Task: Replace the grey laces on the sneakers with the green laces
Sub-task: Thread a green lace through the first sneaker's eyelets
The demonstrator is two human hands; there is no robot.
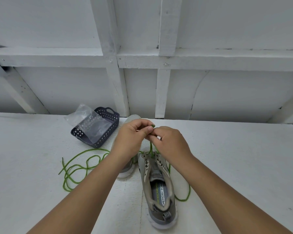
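A grey sneaker [159, 191] lies on the white table, heel toward me, its eyelets bare of any grey lace. A green lace [151, 148] rises from its front eyelets to my hands. My left hand [134, 137] and my right hand [169, 142] meet above the toe, and both pinch the lace's ends, with one green tip showing between the fingers. A slack part of this lace loops on the table to the shoe's right. A second sneaker [128, 166] lies mostly hidden under my left forearm. Another green lace [78, 168] lies coiled on the table at the left.
A dark blue perforated basket [108, 119] stands behind the left sneaker with a clear plastic bag [85, 119] draped in it. A white framed wall rises right behind the table's far edge [227, 122].
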